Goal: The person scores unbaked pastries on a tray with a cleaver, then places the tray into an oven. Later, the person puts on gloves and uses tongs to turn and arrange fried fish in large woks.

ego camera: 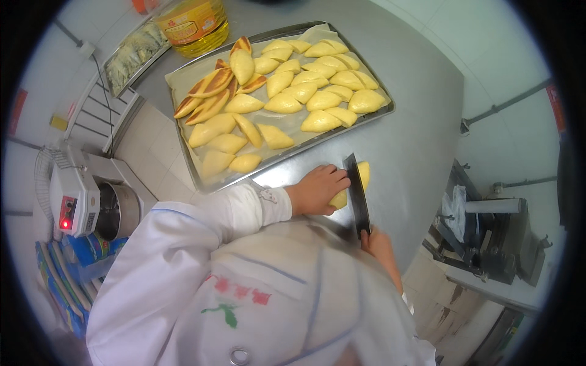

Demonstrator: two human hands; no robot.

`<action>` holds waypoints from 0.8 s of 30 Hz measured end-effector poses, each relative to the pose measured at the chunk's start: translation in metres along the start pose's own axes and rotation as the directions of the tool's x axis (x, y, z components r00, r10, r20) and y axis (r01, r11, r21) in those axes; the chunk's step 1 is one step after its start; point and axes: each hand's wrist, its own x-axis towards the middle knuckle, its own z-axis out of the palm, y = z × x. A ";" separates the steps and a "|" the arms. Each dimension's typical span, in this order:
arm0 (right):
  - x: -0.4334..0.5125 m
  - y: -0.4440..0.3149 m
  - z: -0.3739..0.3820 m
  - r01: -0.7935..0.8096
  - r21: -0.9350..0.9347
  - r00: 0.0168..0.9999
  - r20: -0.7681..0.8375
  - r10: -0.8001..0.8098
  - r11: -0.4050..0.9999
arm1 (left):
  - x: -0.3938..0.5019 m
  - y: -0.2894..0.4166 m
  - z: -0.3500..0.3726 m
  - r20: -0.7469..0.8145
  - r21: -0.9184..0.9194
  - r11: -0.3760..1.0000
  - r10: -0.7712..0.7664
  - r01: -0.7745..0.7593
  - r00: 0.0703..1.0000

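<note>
On the metal table, my left hand (318, 190) presses down on a pale yellow bun or dough piece (339, 200), mostly hidden under the fingers. My right hand (379, 247) grips the handle end of a wide dark-bladed knife (358, 196). The blade stands upright across the yellow piece, right beside my left fingertips. Another part of yellow dough (364, 174) shows on the blade's far right side; whether the two parts are fully separated cannot be seen. Ahead lies a paper-lined baking tray (293, 154) with many pointed yellow pieces (283, 103), some with browned faces (215, 82).
A large bottle of yellow oil (194, 27) stands behind the tray's left corner. Another tray (137, 55) with wrapped contents is at upper left. A mixer with a steel bowl (122, 212) stands left on the floor, near stacked bags (68, 279). Dark metal equipment (494, 242) sits at right.
</note>
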 end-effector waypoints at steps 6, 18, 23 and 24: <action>-0.032 0.002 -0.005 -0.035 0.389 0.983 -0.154 0.103 0.920 | 0.006 0.011 0.010 -0.027 0.035 0.993 -0.109 0.109 0.994; -0.032 0.038 -0.005 -0.089 0.633 0.891 -0.294 0.345 0.769 | 0.076 0.032 0.037 0.265 0.616 0.787 -0.182 -0.021 0.947; -0.020 0.042 -0.003 -0.047 0.750 0.877 -0.284 0.386 0.659 | 0.063 0.015 0.032 0.077 0.193 0.979 -0.086 0.070 0.993; -0.017 0.044 -0.005 -0.033 0.760 0.881 -0.284 0.378 0.649 | 0.059 0.014 0.023 0.052 0.119 0.990 -0.086 0.080 0.995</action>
